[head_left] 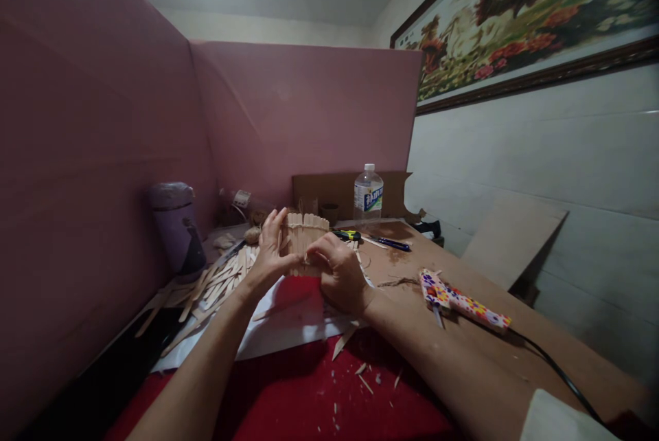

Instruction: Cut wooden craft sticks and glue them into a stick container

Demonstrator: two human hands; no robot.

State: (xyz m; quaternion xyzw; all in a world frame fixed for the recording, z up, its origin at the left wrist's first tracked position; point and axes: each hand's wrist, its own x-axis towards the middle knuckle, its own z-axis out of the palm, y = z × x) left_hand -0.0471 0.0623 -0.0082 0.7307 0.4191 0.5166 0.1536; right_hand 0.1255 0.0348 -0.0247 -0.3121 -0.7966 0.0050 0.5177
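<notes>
Upright between my hands stands a curved piece made of wooden craft sticks (301, 229), set side by side with rounded tops. A pale twine band (309, 224) runs across it near the top. My left hand (272, 249) grips its left side, thumb along the lower front and fingers up at the edge. Against the lower right front, my right hand (340, 269) is closed, its fingertips pressed to the sticks. A tiny pale bit shows at those fingertips, too small to name. The right thumb and the back of the piece are hidden.
Loose craft sticks (221, 283) lie heaped at left beside a purple tumbler (179, 231). Behind stand a clear bottle (368, 197) and a cutter (347, 235) with a dark pen (391, 244). At right lies a corded flowered glue gun (463, 303). Wood scraps litter the red cloth (288, 400).
</notes>
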